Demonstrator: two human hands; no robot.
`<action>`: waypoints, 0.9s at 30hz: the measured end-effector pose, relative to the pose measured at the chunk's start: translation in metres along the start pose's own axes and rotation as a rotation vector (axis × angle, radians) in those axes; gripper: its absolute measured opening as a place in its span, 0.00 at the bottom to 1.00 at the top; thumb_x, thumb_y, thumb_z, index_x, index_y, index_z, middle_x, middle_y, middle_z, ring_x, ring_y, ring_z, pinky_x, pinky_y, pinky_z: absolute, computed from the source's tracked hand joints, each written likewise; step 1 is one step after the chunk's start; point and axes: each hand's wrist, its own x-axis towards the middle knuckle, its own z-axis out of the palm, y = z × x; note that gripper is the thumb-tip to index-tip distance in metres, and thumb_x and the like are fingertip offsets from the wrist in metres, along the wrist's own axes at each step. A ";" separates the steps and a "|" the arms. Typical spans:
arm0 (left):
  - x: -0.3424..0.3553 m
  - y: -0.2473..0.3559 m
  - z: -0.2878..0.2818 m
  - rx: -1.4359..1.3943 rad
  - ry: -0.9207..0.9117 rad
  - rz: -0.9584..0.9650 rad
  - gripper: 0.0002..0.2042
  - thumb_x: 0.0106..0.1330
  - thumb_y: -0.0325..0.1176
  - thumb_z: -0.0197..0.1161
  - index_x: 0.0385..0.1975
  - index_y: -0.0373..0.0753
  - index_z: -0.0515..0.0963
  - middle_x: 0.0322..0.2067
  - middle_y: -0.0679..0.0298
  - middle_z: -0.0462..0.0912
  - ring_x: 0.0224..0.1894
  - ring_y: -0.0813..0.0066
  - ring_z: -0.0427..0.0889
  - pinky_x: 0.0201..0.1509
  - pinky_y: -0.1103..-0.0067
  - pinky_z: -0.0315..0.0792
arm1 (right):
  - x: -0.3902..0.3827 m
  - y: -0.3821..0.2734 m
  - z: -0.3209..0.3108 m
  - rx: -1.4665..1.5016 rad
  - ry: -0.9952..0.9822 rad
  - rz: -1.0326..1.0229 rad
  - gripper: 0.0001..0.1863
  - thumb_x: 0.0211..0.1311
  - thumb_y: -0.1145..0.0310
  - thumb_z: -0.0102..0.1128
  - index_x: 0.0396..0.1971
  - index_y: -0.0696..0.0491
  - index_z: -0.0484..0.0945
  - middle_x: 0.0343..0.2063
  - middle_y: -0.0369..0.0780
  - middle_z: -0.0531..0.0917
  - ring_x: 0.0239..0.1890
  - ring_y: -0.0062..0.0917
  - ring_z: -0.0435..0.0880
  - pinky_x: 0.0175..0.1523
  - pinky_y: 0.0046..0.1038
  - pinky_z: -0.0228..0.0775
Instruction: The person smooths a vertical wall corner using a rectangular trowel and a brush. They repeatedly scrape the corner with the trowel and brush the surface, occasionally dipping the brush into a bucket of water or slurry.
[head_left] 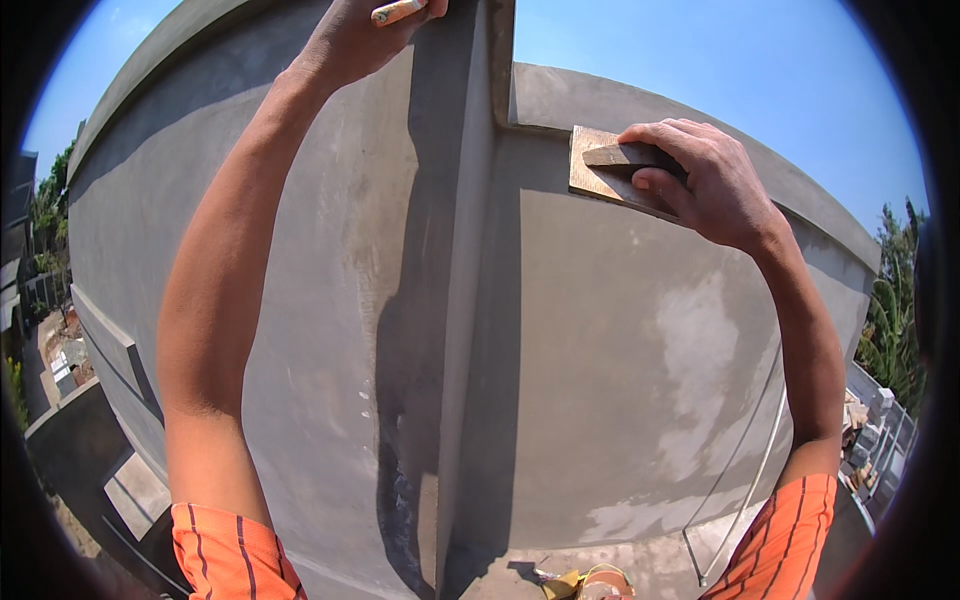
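Observation:
My left hand [360, 35] is raised to the upper edge of the view, beside a vertical corner of grey plastered wall [300, 230], its fingers closed on a light wooden piece [395, 12] that is mostly out of view. My right hand [705, 180] grips the dark handle of a wooden float [595, 150]; the float lies at the top of the right wall face [610, 350], just under a projecting grey band [600, 95]. Both forearms are raised, with orange striped sleeves at the lower edge.
A yellow tool and bucket [600, 583] sit on the concrete surface at the wall's foot. A pale pipe [745, 495] slants beside the right wall. Blocks and rubble [880, 450] lie at the right, a low grey wall [70, 450] at lower left, with trees [890, 300] beyond.

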 end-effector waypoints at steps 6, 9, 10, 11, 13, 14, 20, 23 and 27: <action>-0.090 0.095 -0.015 0.227 -0.007 -0.207 0.07 0.62 0.18 0.61 0.26 0.40 0.77 0.44 0.56 0.84 0.52 0.72 0.81 0.43 0.83 0.74 | 0.055 -0.008 -0.007 0.062 0.179 -0.035 0.14 0.60 0.67 0.61 0.47 0.50 0.77 0.39 0.39 0.83 0.42 0.35 0.81 0.50 0.35 0.72; -0.146 0.152 -0.023 0.179 0.128 -0.316 0.07 0.58 0.18 0.65 0.24 0.40 0.78 0.35 0.60 0.85 0.52 0.62 0.82 0.46 0.77 0.79 | 0.085 -0.021 0.000 -0.054 0.178 -0.128 0.17 0.61 0.67 0.60 0.50 0.51 0.75 0.41 0.37 0.80 0.46 0.32 0.78 0.53 0.34 0.70; -0.166 0.171 -0.027 0.200 0.160 -0.341 0.07 0.56 0.19 0.67 0.25 0.42 0.79 0.43 0.54 0.85 0.52 0.59 0.82 0.47 0.74 0.79 | 0.092 -0.027 0.018 -0.144 0.234 -0.187 0.15 0.60 0.62 0.62 0.46 0.48 0.78 0.42 0.38 0.83 0.48 0.30 0.80 0.53 0.33 0.72; -0.185 0.188 -0.030 0.207 0.165 -0.351 0.08 0.54 0.21 0.69 0.24 0.44 0.79 0.47 0.50 0.82 0.53 0.57 0.82 0.50 0.71 0.79 | 0.097 -0.036 0.035 -0.212 0.223 -0.225 0.16 0.60 0.59 0.62 0.47 0.48 0.78 0.43 0.38 0.83 0.49 0.29 0.79 0.54 0.33 0.73; -0.217 0.221 -0.031 0.157 0.116 -0.416 0.06 0.59 0.23 0.66 0.27 0.45 0.77 0.53 0.45 0.78 0.55 0.58 0.79 0.42 0.81 0.76 | 0.108 -0.050 0.048 -0.347 0.138 -0.259 0.20 0.60 0.56 0.62 0.50 0.48 0.78 0.44 0.38 0.82 0.52 0.28 0.78 0.56 0.32 0.74; -0.223 0.243 -0.034 0.186 0.104 -0.447 0.08 0.57 0.23 0.67 0.26 0.46 0.77 0.52 0.46 0.78 0.56 0.54 0.79 0.44 0.78 0.78 | 0.119 -0.049 0.045 -0.313 0.159 -0.211 0.20 0.61 0.57 0.61 0.50 0.49 0.77 0.44 0.38 0.82 0.51 0.29 0.78 0.56 0.34 0.74; -0.261 0.299 -0.036 0.203 0.060 -0.522 0.10 0.53 0.22 0.69 0.23 0.48 0.76 0.49 0.49 0.81 0.54 0.48 0.79 0.53 0.64 0.77 | 0.245 0.012 0.030 -0.037 0.241 -0.069 0.11 0.62 0.67 0.54 0.34 0.60 0.78 0.36 0.50 0.82 0.40 0.36 0.82 0.46 0.38 0.74; -0.277 0.302 -0.037 0.168 0.107 -0.560 0.10 0.53 0.21 0.69 0.22 0.47 0.76 0.48 0.50 0.82 0.54 0.48 0.79 0.53 0.65 0.77 | 0.280 0.032 0.021 0.124 0.043 0.011 0.12 0.66 0.64 0.53 0.35 0.59 0.78 0.39 0.50 0.82 0.41 0.36 0.82 0.47 0.37 0.73; -0.294 0.318 -0.048 0.169 0.133 -0.641 0.10 0.52 0.21 0.69 0.22 0.46 0.76 0.48 0.50 0.82 0.54 0.49 0.80 0.55 0.65 0.76 | 0.230 -0.026 0.016 0.088 0.013 0.062 0.13 0.67 0.62 0.52 0.40 0.57 0.79 0.39 0.47 0.82 0.41 0.36 0.82 0.48 0.39 0.73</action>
